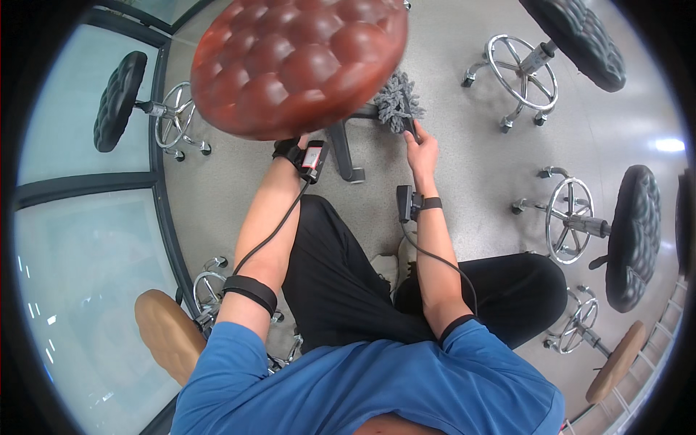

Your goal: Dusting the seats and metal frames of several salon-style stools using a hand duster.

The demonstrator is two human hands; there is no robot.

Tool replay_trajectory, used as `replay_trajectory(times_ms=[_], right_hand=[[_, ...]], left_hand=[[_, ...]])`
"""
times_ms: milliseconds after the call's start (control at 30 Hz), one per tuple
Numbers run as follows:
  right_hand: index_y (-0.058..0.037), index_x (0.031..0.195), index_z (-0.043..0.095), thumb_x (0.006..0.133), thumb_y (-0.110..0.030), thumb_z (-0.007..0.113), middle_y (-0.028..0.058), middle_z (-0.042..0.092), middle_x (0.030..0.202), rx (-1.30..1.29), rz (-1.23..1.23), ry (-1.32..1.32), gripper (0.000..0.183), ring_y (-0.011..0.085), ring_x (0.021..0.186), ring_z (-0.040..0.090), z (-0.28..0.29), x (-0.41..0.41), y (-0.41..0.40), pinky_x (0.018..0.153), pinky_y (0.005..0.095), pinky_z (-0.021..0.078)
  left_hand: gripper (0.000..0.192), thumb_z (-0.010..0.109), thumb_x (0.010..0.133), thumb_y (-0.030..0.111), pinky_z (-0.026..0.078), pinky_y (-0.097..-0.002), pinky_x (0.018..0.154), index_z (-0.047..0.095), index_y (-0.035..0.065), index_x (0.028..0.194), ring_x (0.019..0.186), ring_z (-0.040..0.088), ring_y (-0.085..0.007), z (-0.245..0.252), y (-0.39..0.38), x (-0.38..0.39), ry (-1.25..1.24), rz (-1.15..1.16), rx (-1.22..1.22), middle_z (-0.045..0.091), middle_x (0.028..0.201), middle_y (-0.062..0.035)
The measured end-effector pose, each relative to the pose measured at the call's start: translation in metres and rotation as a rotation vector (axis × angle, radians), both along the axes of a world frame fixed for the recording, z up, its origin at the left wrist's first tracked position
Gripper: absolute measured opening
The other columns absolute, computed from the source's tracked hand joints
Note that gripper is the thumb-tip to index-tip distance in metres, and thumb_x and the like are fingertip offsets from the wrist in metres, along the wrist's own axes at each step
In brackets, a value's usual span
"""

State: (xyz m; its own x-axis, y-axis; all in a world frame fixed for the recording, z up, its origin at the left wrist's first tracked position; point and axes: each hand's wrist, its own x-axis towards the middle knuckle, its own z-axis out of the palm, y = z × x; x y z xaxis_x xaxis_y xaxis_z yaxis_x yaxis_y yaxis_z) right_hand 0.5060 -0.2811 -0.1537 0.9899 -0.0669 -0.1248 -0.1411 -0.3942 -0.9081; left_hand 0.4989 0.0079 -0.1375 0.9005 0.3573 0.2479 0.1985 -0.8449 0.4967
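Observation:
A round stool seat in tufted reddish-brown upholstery (299,65) fills the upper middle of the head view. My left hand is hidden beneath or behind this seat; only a bit of it shows by the wrist strap, so its grip cannot be seen. To the right of the seat, my right hand (422,148) holds the dark handle of a grey fluffy microfibre duster (397,104). The duster's strands are close to the seat's right lower edge; whether they touch it is unclear. Part of the stool's black base (342,149) shows below the seat.
Black-seated stools with chrome wheeled bases stand at left (122,101), upper right (582,43) and right (633,239). Tan-seated stools are at lower left (166,331) and lower right (617,361). Dark-framed glass panels (87,234) line the left side. Cables run along both my forearms.

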Motion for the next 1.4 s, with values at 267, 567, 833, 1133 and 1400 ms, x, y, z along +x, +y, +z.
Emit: replay_trajectory(times_ms=[267,567,833,1133,1400], right_hand=[[-0.0142,0.116,0.063,0.077,-0.019,0.066,0.0223,0.063,0.098,-0.069,0.206,-0.052,0.039,0.0355,0.09,0.063,0.016,0.001,0.008,0.08,0.0385,0.0482],[-0.0133,0.114,0.064,0.079,-0.019,0.062,0.0226,0.063,0.094,-0.271,0.055,-0.066,0.035,0.0368,0.088,0.062,0.003,0.034,-0.003,0.079,0.0413,0.0491],[-0.0093,0.113,0.064,0.078,-0.019,0.063,0.0238,0.063,0.091,-0.312,0.099,-0.115,0.036,0.0382,0.087,0.062,-0.002,0.042,-0.006,0.078,0.0423,0.0487],[-0.0095,0.113,0.064,0.077,-0.018,0.065,0.0244,0.062,0.095,-0.107,0.074,-0.057,0.037,0.0378,0.089,0.062,-0.005,0.025,-0.009,0.079,0.0418,0.0482],[-0.0156,0.114,0.064,0.079,-0.022,0.064,0.0212,0.063,0.096,-0.219,0.111,-0.068,0.036,0.0369,0.09,0.062,0.009,0.018,-0.01,0.079,0.0425,0.0486]], left_hand=[[0.039,0.052,0.091,0.031,0.038,-0.0435,0.094,0.055,0.0023,0.116,0.112,0.048,-0.0367,0.001,-0.029,0.005,0.068,-0.057,0.018,0.056,0.118,-0.0181],[0.039,0.052,0.091,0.031,0.038,-0.0433,0.094,0.055,0.002,0.116,0.112,0.048,-0.0367,0.003,-0.044,0.015,0.086,-0.088,0.024,0.055,0.118,-0.0185],[0.039,0.052,0.091,0.031,0.038,-0.0432,0.094,0.054,0.0016,0.116,0.112,0.048,-0.0367,0.0,-0.047,0.018,0.091,-0.091,0.028,0.055,0.118,-0.0189],[0.04,0.052,0.091,0.031,0.038,-0.043,0.094,0.054,0.0013,0.117,0.112,0.048,-0.0368,0.001,-0.056,0.022,0.096,-0.111,0.025,0.055,0.118,-0.0194],[0.04,0.052,0.091,0.031,0.038,-0.0429,0.094,0.054,0.001,0.117,0.112,0.048,-0.0368,0.004,-0.05,0.02,0.097,-0.119,0.011,0.055,0.119,-0.0198]])
